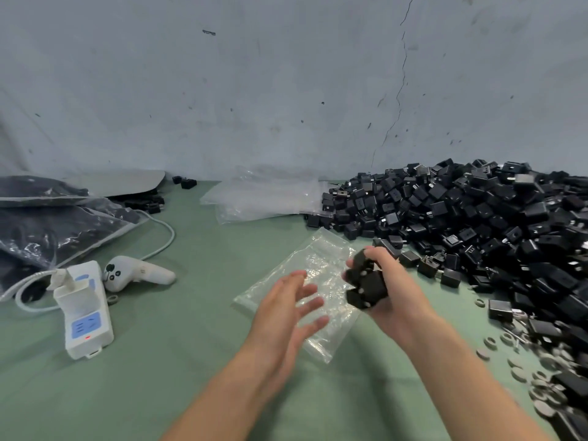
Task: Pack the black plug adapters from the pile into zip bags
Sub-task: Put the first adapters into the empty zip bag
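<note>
The pile (461, 218) of black adapters fills my right. A clear zip bag (321, 281) lies flat before me, long axis running far-right to near-left. My right hand (388, 291) clutches several adapters (366, 281) above its right edge; my left hand (286, 310) hovers spread over it, empty.

Soft, even, fairly dim light fills the scene with a cool cast; shadows are faint. The clear bag (318, 291) shows small glints. Wide-angle distortion bends the edges, and the left hand (286, 313) appears slightly motion-blurred.
</note>
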Demonstrator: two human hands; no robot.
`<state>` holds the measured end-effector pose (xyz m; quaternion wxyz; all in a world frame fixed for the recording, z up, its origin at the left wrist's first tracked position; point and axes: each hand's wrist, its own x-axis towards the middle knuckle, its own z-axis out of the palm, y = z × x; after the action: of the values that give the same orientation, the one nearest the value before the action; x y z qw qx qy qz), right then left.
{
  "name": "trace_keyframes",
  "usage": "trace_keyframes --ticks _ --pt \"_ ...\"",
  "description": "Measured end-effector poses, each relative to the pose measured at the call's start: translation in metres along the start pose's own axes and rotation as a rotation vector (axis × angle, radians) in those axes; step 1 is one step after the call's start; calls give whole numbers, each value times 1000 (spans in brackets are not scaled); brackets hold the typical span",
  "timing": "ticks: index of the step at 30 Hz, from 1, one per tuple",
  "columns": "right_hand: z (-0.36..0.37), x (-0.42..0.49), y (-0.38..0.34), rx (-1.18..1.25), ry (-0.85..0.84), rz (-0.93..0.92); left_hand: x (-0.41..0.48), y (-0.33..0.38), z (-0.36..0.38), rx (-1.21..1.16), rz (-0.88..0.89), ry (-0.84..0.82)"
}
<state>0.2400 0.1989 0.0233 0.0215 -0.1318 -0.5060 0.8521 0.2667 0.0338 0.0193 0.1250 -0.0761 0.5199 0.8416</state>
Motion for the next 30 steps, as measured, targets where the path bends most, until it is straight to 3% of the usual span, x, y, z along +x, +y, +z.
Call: trace_keyframes --ticks 3,6,11,15,21,23,26,28,30 --pt "40 -16 13 218 -151 82 -6 -1 19 -237 -150 -128" --pt "58 -22 25 328 -153 79 -4 3 23 -383 -136 -80" --pt "61 -23 39 99 -79 28 2 0 12 -370 -143 2" --pt "67 -23 55 -76 -49 -70 10 -4 11 -513 -163 6" --pt "78 -28 54 -216 -110 -220 19 -6 0 -599 -173 9" --pt "77 -28 48 -323 -131 -301 21 -6 -5 -602 -168 22" --pt "59 -20 28 -583 -54 -571 23 -1 -12 -704 -144 -11" --pt "34 -8 16 -1013 117 -688 27 4 -18 -758 -123 9" --pt "2 3 13 -1447 324 -551 33 9 -26 -761 -97 40"
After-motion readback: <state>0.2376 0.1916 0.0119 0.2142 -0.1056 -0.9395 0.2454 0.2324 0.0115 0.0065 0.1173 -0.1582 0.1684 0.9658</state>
